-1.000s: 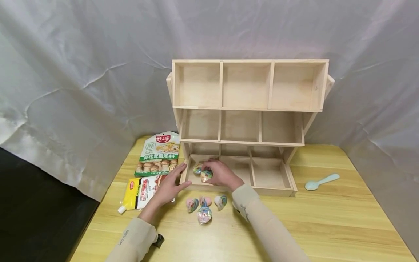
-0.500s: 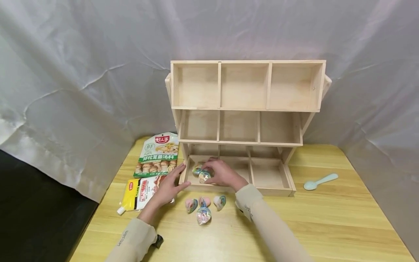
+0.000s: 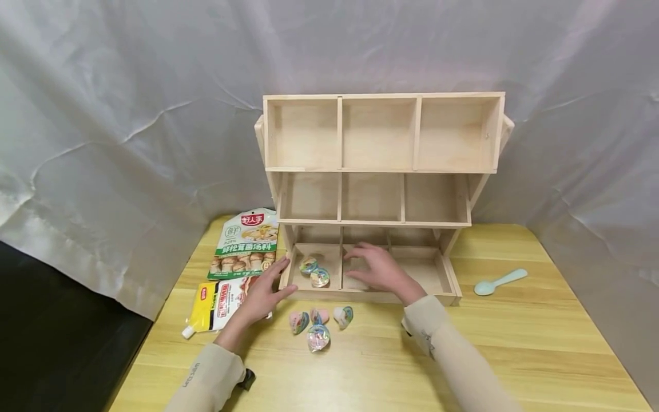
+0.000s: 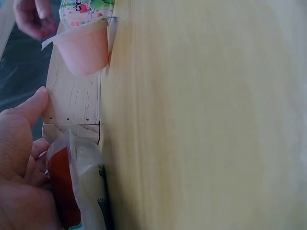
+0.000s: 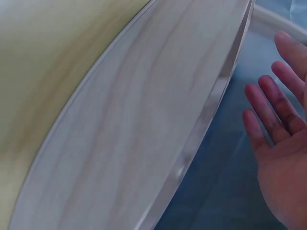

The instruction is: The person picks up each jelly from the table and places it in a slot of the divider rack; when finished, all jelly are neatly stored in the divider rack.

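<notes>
Two jelly cups (image 3: pixel 314 272) with colourful lids lie in the bottom left compartment of a three-tier wooden shelf (image 3: pixel 378 170). My right hand (image 3: pixel 381 269), fingers spread and holding nothing, hovers over the bottom middle compartment; in the right wrist view that hand (image 5: pixel 283 139) shows behind the shelf's front board (image 5: pixel 124 115). At the shelf's lower left corner, my left hand (image 3: pixel 264 293) touches the wood with its fingers. Several more jelly cups (image 3: pixel 318 337) lie on the table before the shelf, and a pink jelly cup (image 4: pixel 86 50) shows large in the left wrist view.
A green and white soup-seasoning pouch (image 3: pixel 244 246) lies left of the shelf. A yellow and white spouted pouch (image 3: pixel 221 303) is partly under my left hand. To the right lies a pale blue spoon (image 3: pixel 499 282). Grey curtain (image 3: pixel 154 86) hangs behind and around the table.
My right hand has let go of the jelly cup in the bottom left compartment and moved right, over the middle one. My left hand stays at the shelf's corner.
</notes>
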`<action>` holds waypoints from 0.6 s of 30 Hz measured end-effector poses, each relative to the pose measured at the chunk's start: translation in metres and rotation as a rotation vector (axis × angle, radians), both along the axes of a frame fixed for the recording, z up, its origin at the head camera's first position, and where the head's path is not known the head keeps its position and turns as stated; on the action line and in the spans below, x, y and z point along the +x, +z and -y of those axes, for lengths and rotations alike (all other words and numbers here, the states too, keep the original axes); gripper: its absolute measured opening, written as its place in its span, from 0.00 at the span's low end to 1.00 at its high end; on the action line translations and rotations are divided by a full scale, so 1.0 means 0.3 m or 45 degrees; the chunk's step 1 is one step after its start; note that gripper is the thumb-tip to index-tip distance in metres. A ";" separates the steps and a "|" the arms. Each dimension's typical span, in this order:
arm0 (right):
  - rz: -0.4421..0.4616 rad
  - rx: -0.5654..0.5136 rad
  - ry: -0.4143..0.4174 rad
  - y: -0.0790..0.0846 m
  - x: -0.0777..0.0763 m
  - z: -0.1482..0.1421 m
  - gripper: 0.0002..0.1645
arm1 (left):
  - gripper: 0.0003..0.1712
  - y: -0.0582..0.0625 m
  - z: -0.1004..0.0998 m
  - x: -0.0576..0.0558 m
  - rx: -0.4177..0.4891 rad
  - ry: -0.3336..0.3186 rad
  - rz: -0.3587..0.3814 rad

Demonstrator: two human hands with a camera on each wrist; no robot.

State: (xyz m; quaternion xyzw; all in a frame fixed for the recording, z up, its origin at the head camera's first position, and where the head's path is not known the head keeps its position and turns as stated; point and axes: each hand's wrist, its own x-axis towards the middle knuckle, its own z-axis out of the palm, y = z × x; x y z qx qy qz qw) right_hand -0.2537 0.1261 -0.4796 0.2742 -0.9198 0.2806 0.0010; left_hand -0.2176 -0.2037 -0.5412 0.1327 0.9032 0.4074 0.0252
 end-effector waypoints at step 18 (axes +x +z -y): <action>-0.218 0.026 -0.318 -0.127 0.075 -0.461 0.27 | 0.46 0.007 -0.005 0.005 0.000 0.004 0.015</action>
